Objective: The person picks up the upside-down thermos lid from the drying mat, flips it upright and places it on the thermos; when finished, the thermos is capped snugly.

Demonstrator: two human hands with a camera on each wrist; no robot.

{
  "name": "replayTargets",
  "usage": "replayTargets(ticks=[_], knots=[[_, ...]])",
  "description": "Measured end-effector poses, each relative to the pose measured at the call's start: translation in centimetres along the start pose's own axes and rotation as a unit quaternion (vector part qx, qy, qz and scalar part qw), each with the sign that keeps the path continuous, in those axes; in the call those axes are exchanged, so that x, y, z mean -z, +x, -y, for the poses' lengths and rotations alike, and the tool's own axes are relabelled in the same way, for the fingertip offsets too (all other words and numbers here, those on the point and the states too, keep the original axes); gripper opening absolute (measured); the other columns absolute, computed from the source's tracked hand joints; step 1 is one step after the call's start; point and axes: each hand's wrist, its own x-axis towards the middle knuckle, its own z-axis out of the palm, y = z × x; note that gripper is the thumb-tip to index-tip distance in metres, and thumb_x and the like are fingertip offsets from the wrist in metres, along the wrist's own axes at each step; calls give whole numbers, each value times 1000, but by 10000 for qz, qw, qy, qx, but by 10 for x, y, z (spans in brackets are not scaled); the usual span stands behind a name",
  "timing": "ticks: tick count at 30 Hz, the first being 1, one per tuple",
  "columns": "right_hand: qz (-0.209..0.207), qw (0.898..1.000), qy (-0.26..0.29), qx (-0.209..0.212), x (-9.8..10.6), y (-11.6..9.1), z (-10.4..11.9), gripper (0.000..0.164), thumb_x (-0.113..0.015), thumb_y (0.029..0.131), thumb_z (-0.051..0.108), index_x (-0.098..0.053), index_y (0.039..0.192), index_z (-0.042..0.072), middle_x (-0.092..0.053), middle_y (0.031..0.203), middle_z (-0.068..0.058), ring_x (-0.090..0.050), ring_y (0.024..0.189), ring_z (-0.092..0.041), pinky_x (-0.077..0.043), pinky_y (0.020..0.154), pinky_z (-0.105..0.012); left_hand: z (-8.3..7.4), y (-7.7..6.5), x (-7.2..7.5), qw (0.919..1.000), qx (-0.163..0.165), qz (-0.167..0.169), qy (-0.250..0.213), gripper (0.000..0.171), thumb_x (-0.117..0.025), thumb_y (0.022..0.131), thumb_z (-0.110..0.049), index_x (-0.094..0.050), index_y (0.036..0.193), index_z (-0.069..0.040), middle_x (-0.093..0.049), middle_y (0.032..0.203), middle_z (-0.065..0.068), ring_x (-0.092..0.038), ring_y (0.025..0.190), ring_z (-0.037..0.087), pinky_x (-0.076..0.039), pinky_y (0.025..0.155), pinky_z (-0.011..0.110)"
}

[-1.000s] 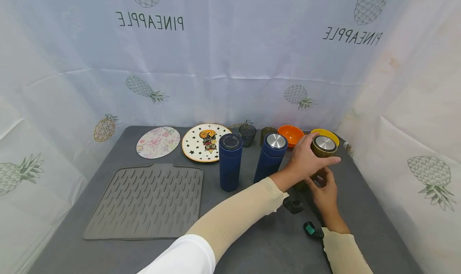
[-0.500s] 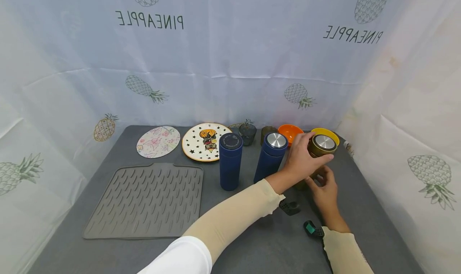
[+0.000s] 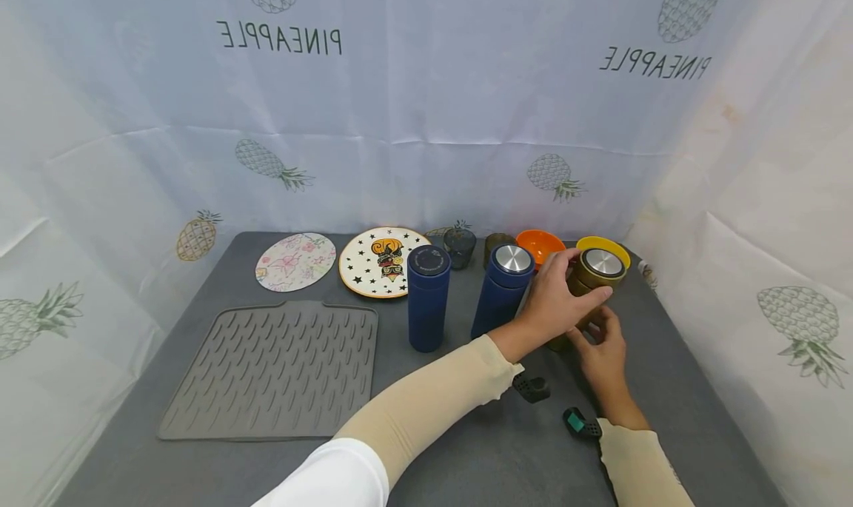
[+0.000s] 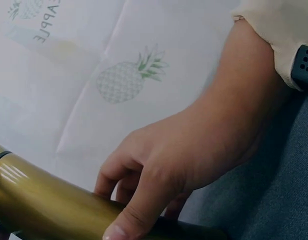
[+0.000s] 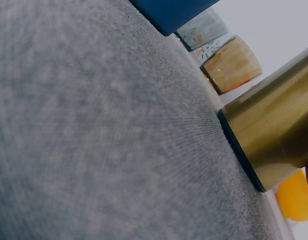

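Observation:
A gold vacuum flask [image 3: 589, 277] with a silver-topped lid [image 3: 603, 262] stands at the right side of the table. My left hand [image 3: 552, 296] grips its upper part from the left, thumb on the near side and fingers behind. Lower down, my right hand [image 3: 606, 355] holds the body from the right. Seen from the left wrist, the right hand [image 4: 169, 155] has its thumb along the flask body [image 4: 54, 200]. The right wrist view shows the flask base [image 5: 254, 145] on the table, its top cut off. Two blue flasks [image 3: 427, 307] [image 3: 500, 300] stand to the left.
A grey ridged mat [image 3: 273, 374] covers the left front. Along the back lie a floral oval mat [image 3: 296, 263] and a star-patterned plate [image 3: 360, 270]. Dark glasses [image 3: 459, 246] [image 5: 233, 65], an orange bowl [image 3: 538, 244] and a yellow bowl [image 3: 616, 248] stand behind the flasks.
My left hand has turned slightly around the upper flask, its thumb drawing left and showing more gold below the lid. My right hand keeps its place.

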Motion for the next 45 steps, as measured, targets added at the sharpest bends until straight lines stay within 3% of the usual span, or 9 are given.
replayTargets(ticks=[4,10,18,25,31,35,40,43,45], knots=[[9,9999,-17,157,2,-5,16,58,-71,88,3,-43,138,-3,-54,123,-21,-51,109,-4,-43,92,-23,-2,3,-2,9997,161,-26,207,74,-77,81,-45,-44,141,-17,-49,129,-6,-50,114,10,-43,91,23],[20,9996,-41,261,1,-6,18,57,-71,88,2,-43,137,-4,-54,124,-20,-50,110,-4,-43,93,-26,-2,8,-5,9991,261,-100,306,76,-79,79,-46,-45,140,-17,-50,126,-6,-49,111,5,-43,89,21],[55,10000,-26,53,-4,3,-18,64,-74,86,4,-42,141,3,-53,129,-13,-50,115,-11,-42,94,-26,1,10,-5,9995,174,-51,256,74,-78,81,-45,-45,140,-16,-50,127,-5,-50,111,4,-44,88,19],[144,9999,-31,54,-2,3,-20,66,-75,87,11,-41,144,7,-52,132,-10,-50,118,-21,-42,94,-26,2,10,-4,9992,140,-34,370,73,-77,81,-45,-45,141,-18,-50,130,-5,-50,113,4,-43,90,20],[147,9999,-5,59,0,4,-20,67,-75,86,8,-41,144,7,-52,131,-11,-51,114,-14,-42,93,-24,-1,8,-3,9990,134,70,410,74,-75,84,-44,-42,144,-16,-49,136,-4,-49,118,6,-42,94,23],[85,9999,104,68,4,6,-21,66,-76,85,8,-43,142,7,-53,127,-8,-51,111,-7,-42,90,-21,-2,6,-2,9988,-29,278,412,77,-71,89,-41,-33,151,-15,-43,145,-3,-45,126,6,-39,100,25],[94,9999,133,-11,11,7,-23,66,-75,85,8,-43,143,7,-52,126,-4,-50,111,-4,-42,90,-19,-8,-13,8,9967,-128,566,569,77,-64,93,-39,-24,154,-14,-33,151,-5,-37,132,6,-36,104,27],[-52,9998,141,125,17,7,-22,68,-74,85,5,-41,144,6,-50,130,-6,-49,112,-4,-41,91,-20,-14,-37,22,9911,-217,925,935,76,-62,93,-43,-25,154,-15,-30,153,-6,-35,133,7,-37,104,29],[-153,9993,106,309,21,7,-18,68,-73,85,3,-40,145,6,-48,133,-9,-48,114,-6,-41,91,-21,-18,-57,37,9822,-433,1348,1238,77,-61,93,-46,-26,154,-15,-30,154,-6,-34,135,7,-37,104,28]])
